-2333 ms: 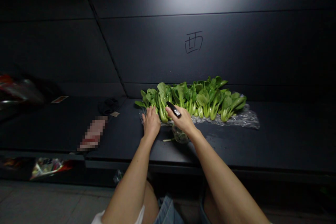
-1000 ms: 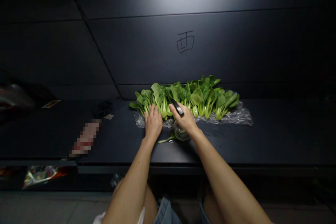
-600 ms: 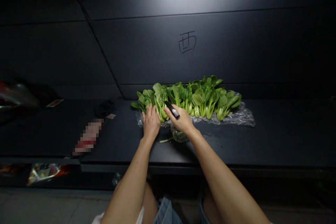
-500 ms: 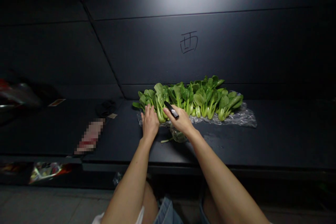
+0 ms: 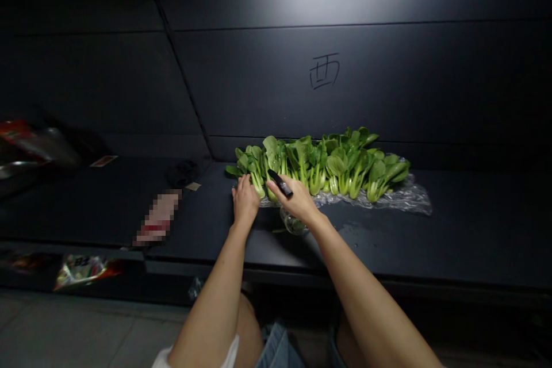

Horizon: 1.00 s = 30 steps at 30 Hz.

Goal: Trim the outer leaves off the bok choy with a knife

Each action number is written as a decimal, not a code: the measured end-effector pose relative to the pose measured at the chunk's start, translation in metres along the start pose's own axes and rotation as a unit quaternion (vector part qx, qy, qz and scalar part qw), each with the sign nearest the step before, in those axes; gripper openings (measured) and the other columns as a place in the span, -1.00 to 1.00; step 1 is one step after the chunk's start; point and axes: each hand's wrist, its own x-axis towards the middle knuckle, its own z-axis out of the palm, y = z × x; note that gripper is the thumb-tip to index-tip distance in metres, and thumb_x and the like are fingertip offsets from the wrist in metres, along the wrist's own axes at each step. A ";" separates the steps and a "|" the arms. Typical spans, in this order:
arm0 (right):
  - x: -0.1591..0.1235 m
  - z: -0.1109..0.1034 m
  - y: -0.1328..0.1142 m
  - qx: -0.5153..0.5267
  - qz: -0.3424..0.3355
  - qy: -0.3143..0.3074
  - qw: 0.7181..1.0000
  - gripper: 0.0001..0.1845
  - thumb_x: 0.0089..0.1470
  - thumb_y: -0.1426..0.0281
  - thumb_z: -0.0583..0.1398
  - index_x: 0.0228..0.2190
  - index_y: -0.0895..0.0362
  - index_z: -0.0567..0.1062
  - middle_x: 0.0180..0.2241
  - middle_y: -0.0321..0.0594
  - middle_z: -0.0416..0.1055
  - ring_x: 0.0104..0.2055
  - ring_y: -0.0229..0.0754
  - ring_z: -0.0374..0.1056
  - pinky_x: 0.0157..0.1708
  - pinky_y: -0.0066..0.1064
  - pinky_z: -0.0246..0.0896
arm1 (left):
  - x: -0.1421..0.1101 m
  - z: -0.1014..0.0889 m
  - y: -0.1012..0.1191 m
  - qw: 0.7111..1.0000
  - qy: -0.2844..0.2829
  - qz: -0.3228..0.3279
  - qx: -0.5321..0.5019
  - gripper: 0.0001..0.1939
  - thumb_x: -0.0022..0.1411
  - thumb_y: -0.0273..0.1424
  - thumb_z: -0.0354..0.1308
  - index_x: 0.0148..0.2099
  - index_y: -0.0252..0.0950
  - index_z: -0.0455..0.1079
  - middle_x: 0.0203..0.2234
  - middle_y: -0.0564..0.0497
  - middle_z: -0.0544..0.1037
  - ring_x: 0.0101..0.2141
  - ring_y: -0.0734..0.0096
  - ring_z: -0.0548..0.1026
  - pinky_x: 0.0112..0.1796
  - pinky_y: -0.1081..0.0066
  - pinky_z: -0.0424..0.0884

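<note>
A row of green bok choy leans along the back of a dark shelf, on crumpled clear plastic film. My right hand is closed around a spray bottle with a black head. Its clear, rounded body shows below the hand, in front of the stalks. At the row's left end, my left hand has its fingers stretched out against the lower stalks and film. The left fingertips are partly lost among the stalks, and the bottle's grip is hidden behind my right hand.
Water drops dot the shelf right of the bottle. To the left lie a blurred-out packet, a dark bundle and a small card. Packaged goods sit on a lower shelf. A character is drawn on the back panel.
The view has turned slightly left, so the shelf and bok choy appear farther right. Both hands have shifted a little left along the row, the right one still holding the spray bottle.
</note>
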 end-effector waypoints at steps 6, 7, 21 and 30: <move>-0.001 0.002 -0.001 0.019 0.004 -0.008 1.000 -0.58 0.27 0.06 0.04 -0.34 0.08 0.51 -0.39 -0.18 0.52 -0.31 -0.14 0.43 -0.34 -0.45 0.12 | 0.001 0.000 -0.004 1.000 0.008 -0.002 -0.009 -0.47 0.30 -0.48 -0.19 0.27 -0.39 0.24 0.25 -0.28 0.31 0.30 0.07 0.19 0.23 -0.12 0.12; -0.001 0.002 0.000 0.021 0.005 -0.006 1.000 -0.58 0.26 0.05 0.03 -0.36 0.08 0.50 -0.40 -0.19 0.51 -0.32 -0.15 0.43 -0.34 -0.45 0.11 | 0.001 0.001 -0.004 1.000 0.011 -0.002 -0.009 -0.47 0.30 -0.48 -0.19 0.27 -0.38 0.24 0.25 -0.28 0.32 0.29 0.07 0.20 0.23 -0.12 0.12; -0.006 -0.013 0.009 0.036 0.027 0.050 0.998 -0.58 0.27 0.07 0.03 -0.44 0.09 0.43 -0.45 -0.22 0.47 -0.38 -0.18 0.39 -0.37 -0.45 0.09 | -0.003 0.009 0.015 0.998 0.023 0.050 -0.001 -0.50 0.33 -0.39 -0.15 0.27 -0.36 0.24 0.29 -0.26 0.26 0.31 0.05 0.16 0.25 -0.12 0.07; -0.009 -0.024 0.020 0.003 0.041 0.096 0.994 -0.58 0.26 0.04 0.01 -0.39 0.08 0.44 -0.46 -0.23 0.46 -0.39 -0.17 0.37 -0.39 -0.44 0.06 | -0.008 0.018 0.030 0.995 0.029 0.095 0.008 -0.51 0.33 -0.37 -0.10 0.26 -0.34 0.24 0.28 -0.24 0.28 0.31 0.06 0.15 0.26 -0.11 0.06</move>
